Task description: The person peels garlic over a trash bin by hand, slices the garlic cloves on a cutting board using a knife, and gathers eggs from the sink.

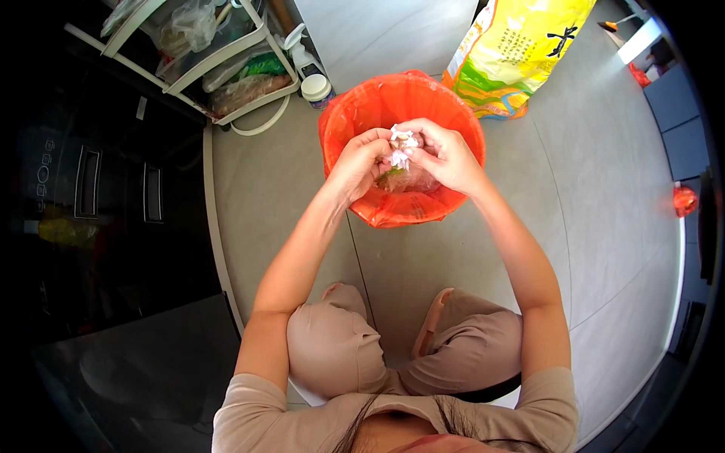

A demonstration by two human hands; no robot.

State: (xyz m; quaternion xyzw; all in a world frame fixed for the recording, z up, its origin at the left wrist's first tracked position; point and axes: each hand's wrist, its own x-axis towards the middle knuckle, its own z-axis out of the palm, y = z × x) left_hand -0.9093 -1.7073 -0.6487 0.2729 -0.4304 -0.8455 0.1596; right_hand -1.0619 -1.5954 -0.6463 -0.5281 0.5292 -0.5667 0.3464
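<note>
Both hands meet over an orange-lined waste bin [355,113] on the grey floor. My left hand [361,160] and my right hand [444,155] together pinch a small white, papery-skinned item [402,143], seemingly a garlic bulb, with loose peel hanging from it. Scraps of peel and some green bits [404,180] lie inside the bin below the hands. What exactly the item is I cannot tell for sure.
A big yellow sack [521,45] leans behind the bin at the right. At the back left stands a white rack [226,53] with bagged goods, a spray bottle [302,57] and a small jar [316,88]. Dark cabinets [113,189] line the left. My knees [332,347] are below.
</note>
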